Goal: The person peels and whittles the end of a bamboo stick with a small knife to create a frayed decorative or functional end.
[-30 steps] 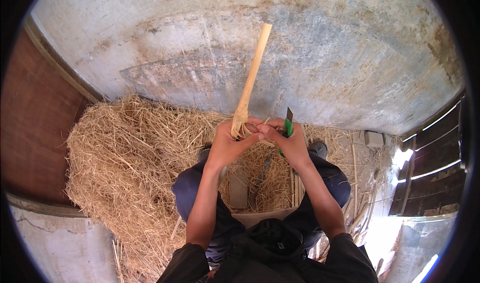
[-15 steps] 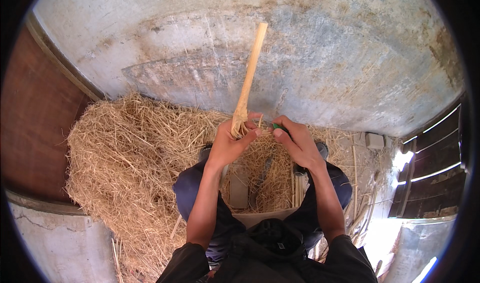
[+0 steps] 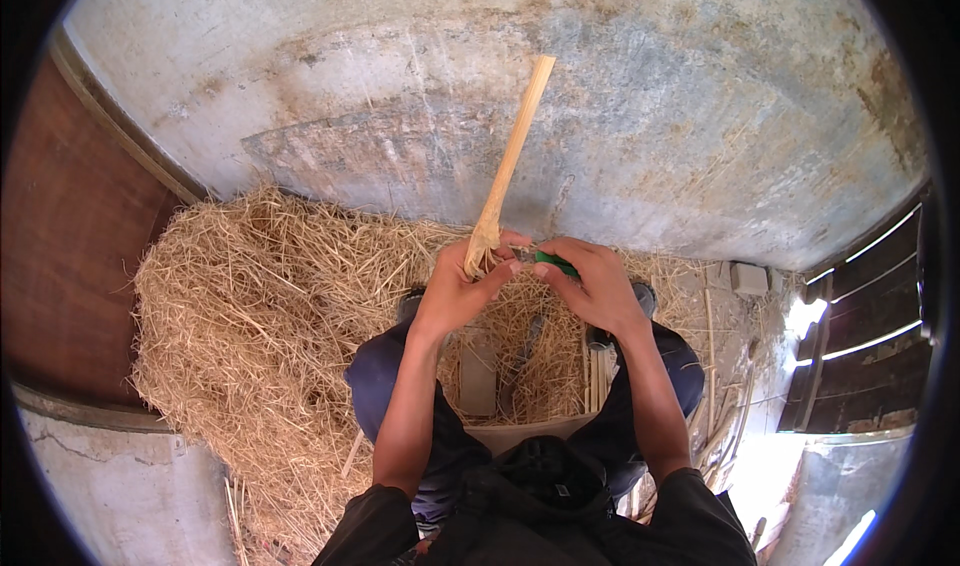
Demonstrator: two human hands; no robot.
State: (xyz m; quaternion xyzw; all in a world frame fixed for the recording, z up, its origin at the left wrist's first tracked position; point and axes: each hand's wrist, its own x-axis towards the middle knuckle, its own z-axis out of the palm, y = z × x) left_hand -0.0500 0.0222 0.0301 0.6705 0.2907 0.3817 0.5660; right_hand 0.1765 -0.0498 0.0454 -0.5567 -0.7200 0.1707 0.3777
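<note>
Recorded at the centre of the scene a long, narrow, pale yellow strip of wood-like material (image 3: 516, 151), held raised and tilted, with its far end leaning right and its near end frayed into rough, curling fibres. Found the left hand (image 3: 453, 284) gripping this strip at the frayed near end, with its thumb pointed right. Found the right hand (image 3: 598, 284) gripping a small knife with a green handle (image 3: 556, 263), close beside the left fingertips. Noted the knife directed leftward, toward the frayed end; unable to tell whether touching the fibres, owing to the covering fingers. Observed both bare forearms (image 3: 405, 406) extending from black sleeves (image 3: 372, 526) at the near edge, over bent legs in dark blue trousers (image 3: 372, 391). Noted between the legs a flat, rectangular, grey-brown slab (image 3: 478, 381) amid loose straw (image 3: 555, 384), with a dark, elongated object (image 3: 522, 351) just to its right, not identifiable in kind. Logged on the far side a stained, whitish-grey plastered wall (image 3: 680, 126), behind the raised strip. Logged at left a large, loose heap of dry golden straw (image 3: 260, 316) and, farther left, a smooth reddish-brown panel (image 3: 80, 256). Logged at right, near the foot of the wall, a small pale grey block (image 3: 748, 280) and, nearer, several thin wooden sticks (image 3: 711, 366). Observed farthest right a dark slatted panel (image 3: 870, 316), with bright light showing through its gaps.
</note>
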